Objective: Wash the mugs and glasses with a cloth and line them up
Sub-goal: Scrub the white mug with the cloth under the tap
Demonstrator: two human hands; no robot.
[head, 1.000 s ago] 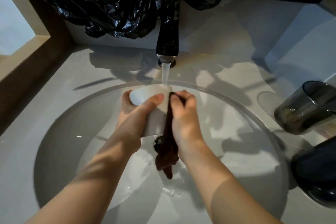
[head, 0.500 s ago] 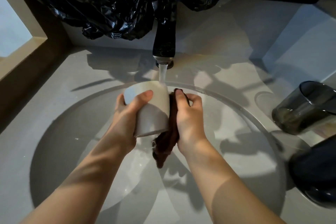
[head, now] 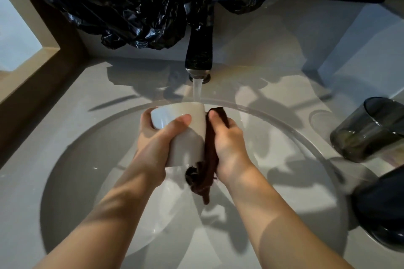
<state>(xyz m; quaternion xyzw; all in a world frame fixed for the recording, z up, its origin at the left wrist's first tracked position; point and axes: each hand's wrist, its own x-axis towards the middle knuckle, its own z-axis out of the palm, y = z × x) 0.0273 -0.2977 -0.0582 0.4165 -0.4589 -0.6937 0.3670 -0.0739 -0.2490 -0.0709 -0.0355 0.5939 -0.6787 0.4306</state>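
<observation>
- Left hand [head: 153, 142]: fingers wrapped round a white mug [head: 188, 135], held tilted over the sink basin [head: 72, 181] under the running tap [head: 199, 54].
- Right hand [head: 229, 146]: presses a dark brown cloth [head: 211, 159] against the mug's right side.
- Far right: smoky glass tumbler [head: 369, 131] on the counter [head: 65, 98].

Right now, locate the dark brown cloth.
The dark brown cloth is centre of the head view, held by the right hand against the white ceramic mug, on its right, above the sink.
</observation>
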